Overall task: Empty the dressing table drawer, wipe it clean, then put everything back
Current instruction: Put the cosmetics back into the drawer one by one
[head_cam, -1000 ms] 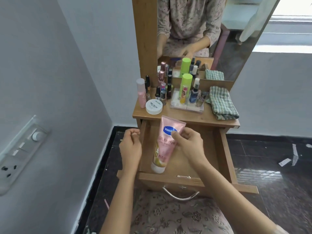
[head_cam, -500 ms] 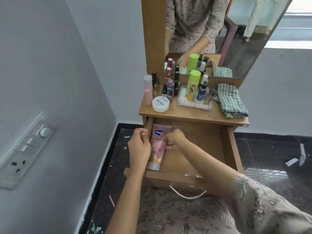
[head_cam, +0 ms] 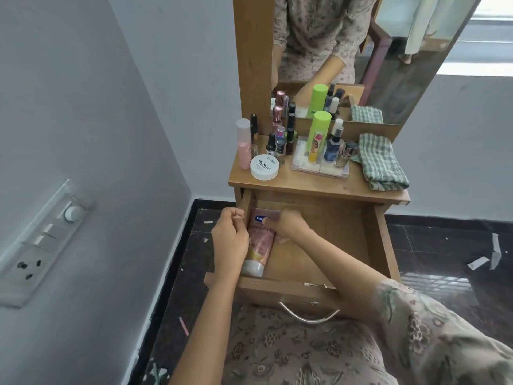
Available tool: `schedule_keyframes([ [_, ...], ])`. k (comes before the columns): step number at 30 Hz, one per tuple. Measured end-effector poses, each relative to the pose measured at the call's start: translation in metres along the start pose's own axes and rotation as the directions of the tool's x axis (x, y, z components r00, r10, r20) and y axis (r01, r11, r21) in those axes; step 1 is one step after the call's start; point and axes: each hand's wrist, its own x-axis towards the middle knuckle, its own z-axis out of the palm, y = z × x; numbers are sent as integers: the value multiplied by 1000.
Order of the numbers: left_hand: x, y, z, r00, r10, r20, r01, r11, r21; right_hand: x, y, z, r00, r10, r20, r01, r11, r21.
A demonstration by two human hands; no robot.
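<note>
The pink tube (head_cam: pixel 259 245) lay in the open drawer (head_cam: pixel 373 240) along its left wall, white cap toward the front. The right hand (head_cam: pixel 288 226) gripped the tube's upper end, thumb across the label, fingers curled. The left hand (head_cam: pixel 230 240) sat at the drawer's left wall, fingers curled together (whether they held anything could not be told). A white jar (head_cam: pixel 264 167) and a checked cloth (head_cam: pixel 380 162) rested on the tabletop (head_cam: pixel 305 184).

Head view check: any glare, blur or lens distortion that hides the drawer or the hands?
Head view: soft daylight, no harsh shadows; a blown-out bright patch at top right; glare on the dark floor tiles; wide-angle bending bows the switch panel; pink tube, drawer, left hand and right hand read sharp.
</note>
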Motion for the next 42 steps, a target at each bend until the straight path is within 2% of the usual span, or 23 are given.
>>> schedule_keyframes([
  [6,0,1,-1,1000,-7,4,7,1000,-11,-23,-5,-15,992,-60,-108,55,997,-54],
  [8,0,1,-2,1000,-11,1,11,1000,-26,-41,-15,-28,980,-126,-156,123,992,-29],
  [10,0,1,-2,1000,-22,2,22,998,-54,-60,-28,-41,942,-250,-224,264,964,33],
  [11,0,1,-2,1000,-30,3,30,997,-67,-68,-36,-48,903,-324,-280,356,932,70],
  [13,-2,3,-1,1000,-30,3,30,997,-68,-75,-54,-63,781,-443,-441,537,837,110],
  [16,-3,4,-2,1000,-17,18,17,999,-34,-62,-83,-81,593,-500,-631,696,712,89],
  [18,-3,4,-2,1000,0,28,0,1000,-12,-45,-101,-90,524,-558,-643,734,679,10],
  [20,-3,3,-2,999,13,35,-13,1000,2,-32,-118,-98,479,-676,-560,758,641,-125],
  [22,-2,3,-2,999,19,39,-19,1000,11,-25,-132,-104,487,-764,-423,746,616,-252],
  [24,-1,3,-2,999,20,39,-20,1000,19,-19,-142,-109,542,-783,-305,692,622,-366],
  [26,-1,3,-2,999,23,40,-23,999,22,-16,-147,-110,593,-766,-249,645,637,-422],
  [32,0,2,-1,999,18,43,-19,1000,18,-17,-148,-114,647,-725,-234,622,680,-388],
  [37,0,1,-1,999,14,40,-14,1000,15,-20,-147,-116,696,-708,-122,642,689,-337],
  [39,0,0,0,999,20,32,-20,1000,12,-24,-145,-119,680,-717,-153,647,685,-333],
  [42,0,0,-1,1000,12,22,-12,1000,-14,-38,-138,-128,574,-738,-353,720,661,-212],
])
